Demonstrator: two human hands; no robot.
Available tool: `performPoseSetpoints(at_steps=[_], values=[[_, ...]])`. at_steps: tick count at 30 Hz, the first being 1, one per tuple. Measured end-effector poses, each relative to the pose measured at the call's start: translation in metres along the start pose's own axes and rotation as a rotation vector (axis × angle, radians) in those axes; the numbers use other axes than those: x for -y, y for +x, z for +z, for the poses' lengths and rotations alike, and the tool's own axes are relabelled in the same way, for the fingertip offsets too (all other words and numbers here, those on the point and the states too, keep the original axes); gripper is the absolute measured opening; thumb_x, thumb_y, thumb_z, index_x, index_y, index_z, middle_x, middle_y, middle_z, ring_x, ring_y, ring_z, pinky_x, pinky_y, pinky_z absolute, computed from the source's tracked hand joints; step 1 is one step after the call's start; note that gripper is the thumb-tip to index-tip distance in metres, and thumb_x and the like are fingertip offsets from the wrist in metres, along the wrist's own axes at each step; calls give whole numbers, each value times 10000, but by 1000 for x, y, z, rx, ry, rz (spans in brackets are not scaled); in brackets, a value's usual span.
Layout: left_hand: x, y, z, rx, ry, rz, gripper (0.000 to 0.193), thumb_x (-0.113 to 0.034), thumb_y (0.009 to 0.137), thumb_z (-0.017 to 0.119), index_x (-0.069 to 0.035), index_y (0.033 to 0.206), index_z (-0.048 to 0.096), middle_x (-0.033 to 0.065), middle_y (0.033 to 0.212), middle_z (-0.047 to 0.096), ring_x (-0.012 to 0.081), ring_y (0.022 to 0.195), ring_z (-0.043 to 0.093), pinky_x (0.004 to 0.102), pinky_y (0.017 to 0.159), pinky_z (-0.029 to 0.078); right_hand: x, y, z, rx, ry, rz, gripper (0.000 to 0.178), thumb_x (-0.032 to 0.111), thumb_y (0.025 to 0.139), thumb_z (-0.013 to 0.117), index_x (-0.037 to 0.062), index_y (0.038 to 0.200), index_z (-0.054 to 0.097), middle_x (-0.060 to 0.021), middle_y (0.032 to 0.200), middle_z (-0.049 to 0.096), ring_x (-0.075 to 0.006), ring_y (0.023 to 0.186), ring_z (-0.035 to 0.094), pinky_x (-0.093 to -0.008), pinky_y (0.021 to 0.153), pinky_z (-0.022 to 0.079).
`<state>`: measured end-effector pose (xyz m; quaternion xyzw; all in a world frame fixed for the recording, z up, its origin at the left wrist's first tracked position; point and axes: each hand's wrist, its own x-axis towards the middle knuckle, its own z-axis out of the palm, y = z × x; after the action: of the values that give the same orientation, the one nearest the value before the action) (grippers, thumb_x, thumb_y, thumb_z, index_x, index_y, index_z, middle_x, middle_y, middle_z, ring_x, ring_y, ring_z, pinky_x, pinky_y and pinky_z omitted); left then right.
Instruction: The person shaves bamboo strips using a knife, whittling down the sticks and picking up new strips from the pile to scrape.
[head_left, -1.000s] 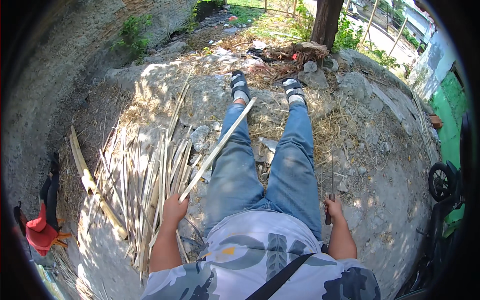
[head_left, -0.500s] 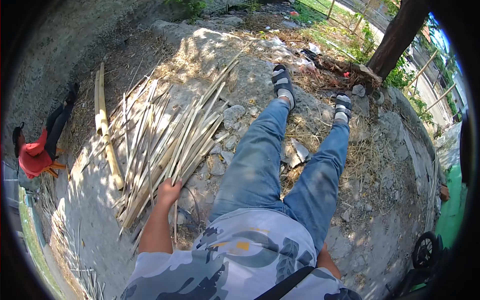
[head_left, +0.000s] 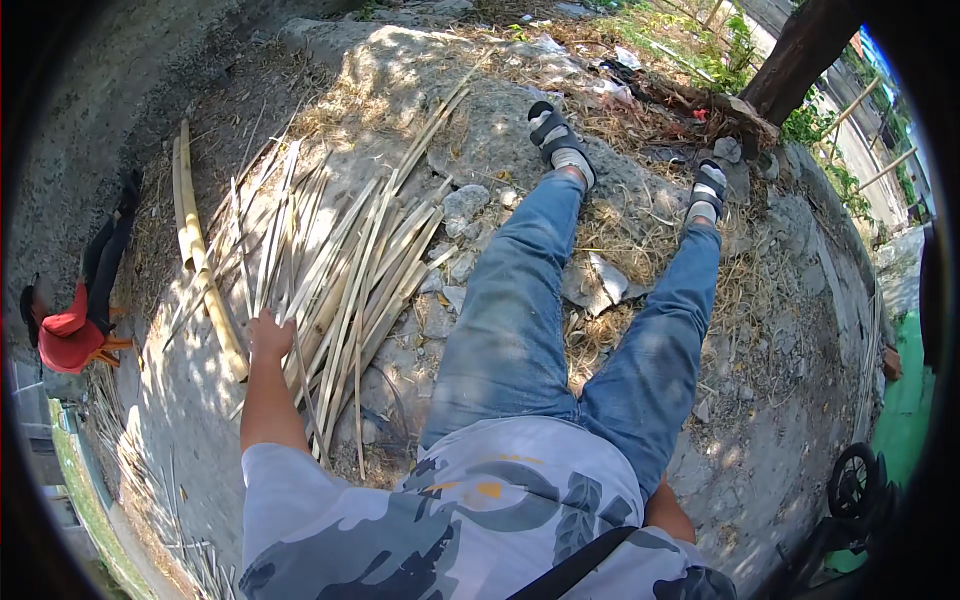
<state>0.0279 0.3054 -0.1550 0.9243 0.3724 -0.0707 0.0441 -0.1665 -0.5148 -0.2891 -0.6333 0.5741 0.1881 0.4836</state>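
Moved leftward, with left hand (head_left: pixel 270 335) at the left side of bamboo strips (head_left: pixel 350 290) heaped on the ground (head_left: pixel 215 425), likely putting different ones within reach. Cannot tell fingers (head_left: pixel 267 321) spread from pinching; no sight of right hand.

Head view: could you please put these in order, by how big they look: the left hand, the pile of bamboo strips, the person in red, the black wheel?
1. Pile of bamboo strips, clearly largest
2. Person in red
3. Left hand and black wheel: too alike to rank surely
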Motion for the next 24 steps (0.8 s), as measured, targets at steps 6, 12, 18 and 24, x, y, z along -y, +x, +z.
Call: performPoseSetpoints(at_steps=[6,12,18,24], values=[[-6,-2,128,430,-228,94,710,-435,902,715,36,1399,530,289,1362,600,414,1293,568,463,1085,451,7,-1,-1,-2,-113,-22,452,272,808,766,-24,1130,651,-182,1030,676,-294,907,666,-432,734,528],[-34,-50,187,502,-132,-62,851,-491,858,740,-13,1494,438,294,1471,486,433,1364,485,461,1147,415,1,0,-19,-38,-252,-54,497,292,804,776,-30,1162,651,-197,1081,682,-308,962,674,-442,767,535],[-38,-53,192,493,-114,-60,875,-473,852,736,-14,1515,397,314,1500,435,458,1402,430,477,1167,386,-28,-4,-43,-68,-361,-63,542,312,801,786,-35,1195,651,-212,1133,688,-321,1017,683,-451,801,541],[-77,-64,182,508,-127,-148,902,-412,857,745,-43,1555,310,303,1593,280,439,1462,352,497,1192,350,-64,4,-70,-98,-410,-66,587,332,798,796,-41,1228,652,-228,1184,694,-335,1071,692,-461,834,548]])
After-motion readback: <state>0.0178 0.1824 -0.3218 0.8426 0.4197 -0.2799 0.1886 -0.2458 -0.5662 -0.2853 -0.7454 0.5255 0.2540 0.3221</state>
